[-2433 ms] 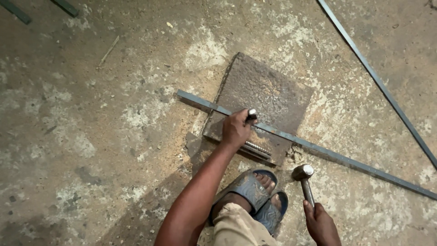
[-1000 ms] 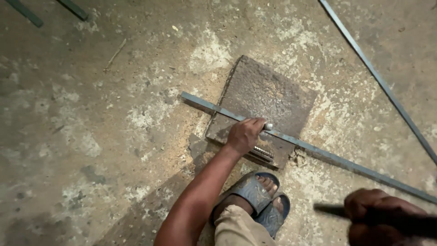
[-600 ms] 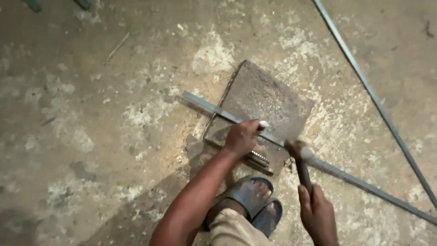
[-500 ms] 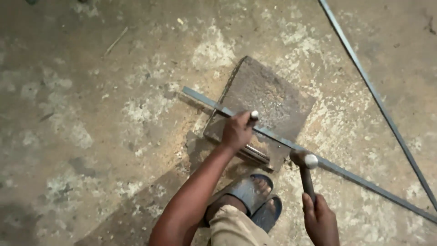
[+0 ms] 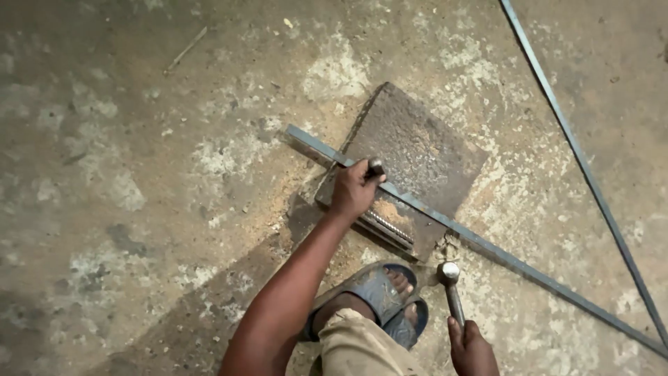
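**Chisel held on a steel strip, hammer lowered beside a sandalled foot**

A rough, stained concrete floor (image 5: 139, 174) was seen from above, filling the whole view. On it, a thick, rusted square steel plate (image 5: 424, 146) was laid at a tilt, like a diamond. A long flat steel strip (image 5: 529, 268) was laid across the plate's lower part, running from the upper left down to the lower right edge of the view. A second, thinner steel strip (image 5: 591, 184) was seen further right, lying well apart from the plate. A short ribbed bar (image 5: 390, 226) was lying on the plate just below the first strip.

A blue-grey sandal (image 5: 369, 289) on a foot was placed just below the plate's lower corner.

The left hand (image 5: 353, 191) was stretched forward, its fingers curled tightly around a short chisel (image 5: 376, 167), which was held against the strip where it crosses the plate. The right hand (image 5: 472, 348) was seen at the bottom edge, its fingers closed around the handle of a small hammer (image 5: 449, 275); the hammer's head was near the floor, just beside the strip and the sandal.
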